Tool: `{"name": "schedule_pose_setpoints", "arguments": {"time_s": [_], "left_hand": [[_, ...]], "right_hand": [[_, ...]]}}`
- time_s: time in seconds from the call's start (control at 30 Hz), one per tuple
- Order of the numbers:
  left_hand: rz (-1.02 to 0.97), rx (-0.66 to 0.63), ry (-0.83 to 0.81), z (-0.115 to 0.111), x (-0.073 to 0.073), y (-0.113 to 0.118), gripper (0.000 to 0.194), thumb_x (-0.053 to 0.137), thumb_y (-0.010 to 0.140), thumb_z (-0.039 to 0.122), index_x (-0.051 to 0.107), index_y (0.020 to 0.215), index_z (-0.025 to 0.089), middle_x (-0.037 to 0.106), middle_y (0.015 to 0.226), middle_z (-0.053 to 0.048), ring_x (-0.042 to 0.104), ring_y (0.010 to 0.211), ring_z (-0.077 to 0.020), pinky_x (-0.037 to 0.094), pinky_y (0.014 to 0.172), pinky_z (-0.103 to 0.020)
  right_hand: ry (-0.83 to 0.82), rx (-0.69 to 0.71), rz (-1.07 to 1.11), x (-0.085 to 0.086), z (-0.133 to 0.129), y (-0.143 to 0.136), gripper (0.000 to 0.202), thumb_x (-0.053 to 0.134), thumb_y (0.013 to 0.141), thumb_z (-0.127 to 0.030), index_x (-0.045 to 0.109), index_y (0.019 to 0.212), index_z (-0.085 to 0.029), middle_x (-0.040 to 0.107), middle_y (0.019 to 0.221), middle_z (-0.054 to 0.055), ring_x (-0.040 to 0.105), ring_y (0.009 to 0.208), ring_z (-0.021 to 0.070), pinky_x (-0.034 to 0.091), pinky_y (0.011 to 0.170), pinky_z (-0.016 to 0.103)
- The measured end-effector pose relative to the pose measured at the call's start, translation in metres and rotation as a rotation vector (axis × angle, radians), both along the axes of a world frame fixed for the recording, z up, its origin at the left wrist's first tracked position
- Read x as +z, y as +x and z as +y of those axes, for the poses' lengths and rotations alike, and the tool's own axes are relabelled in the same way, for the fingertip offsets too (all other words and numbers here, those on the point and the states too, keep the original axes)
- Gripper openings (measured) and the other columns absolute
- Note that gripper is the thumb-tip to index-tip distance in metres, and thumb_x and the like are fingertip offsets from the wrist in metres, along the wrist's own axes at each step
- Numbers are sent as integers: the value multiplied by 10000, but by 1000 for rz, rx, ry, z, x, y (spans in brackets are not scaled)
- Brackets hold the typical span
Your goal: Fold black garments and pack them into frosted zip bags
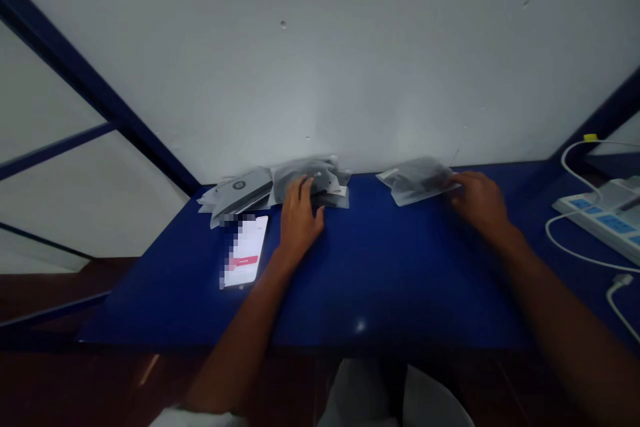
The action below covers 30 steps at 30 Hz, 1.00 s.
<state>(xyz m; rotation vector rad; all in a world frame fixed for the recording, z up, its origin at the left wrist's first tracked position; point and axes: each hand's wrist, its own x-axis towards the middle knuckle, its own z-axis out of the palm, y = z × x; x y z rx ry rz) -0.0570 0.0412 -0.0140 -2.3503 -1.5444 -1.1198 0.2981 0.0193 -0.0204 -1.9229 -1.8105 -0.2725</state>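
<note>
Nearest along the blue table [370,273], a phone with its screen lit [250,250] lies flat beside the left forearm. Off to the right, a white power strip [607,217] sits with pale cable looped about it. Farther in, the left hand [299,220] rests on the middle bunch of clear packets [327,180], and the right hand [480,203] is at the near-right edge of a separate clear packet [420,180]. To handle these slippery sleeves well, it would help to take each by a firm edge rather than by loose film, to lift one layer at a time, and to steady the rest with light fingertips so nothing slides toward the phone. As for pose, the left arm reaches up and inward, palm down, fingers a little spread over the bunch, thumb held out to the side. The right arm comes in from the lower right, wrist bent inward, fingers curled toward the packet's edge; that hand is blurred, so I cannot tell whether it pinches the film or only touches it. Beside the middle bunch, the left-hand packets [240,190] lie overlapping near the foot of the pale wall [375,67].
</note>
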Motion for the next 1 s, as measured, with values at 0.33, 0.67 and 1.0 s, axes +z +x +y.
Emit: {"name": "schedule_pose_setpoints", "arguments": {"time_s": [0.33,0.67,1.0], "left_hand": [[235,157,-137,35,-5,3,942,575,638,7,207,1501,98,179,1596,-212,113,1488,-379,147,1199,-572],[169,157,-102,55,6,-4,662,544,735,73,437,1388,48,503,1378,-249,432,1317,-397,304,1119,-553],[-934,-547,-415,8,13,40,414,681,805,429,586,1129,189,690,1108,-115,672,1028,-249,560,878,-408]], "right_hand": [[35,43,45,-37,18,-4,574,683,758,-358,585,1311,-240,451,1422,166,383,1324,428,361,1031,613],[-9,-39,216,-40,20,-5,768,682,742,-494,459,1431,-239,399,1467,186,314,1369,455,349,1034,634],[246,497,836,12,-8,-60,596,631,837,-516,509,1379,-299,591,1347,93,580,1208,272,491,1001,520]]}}
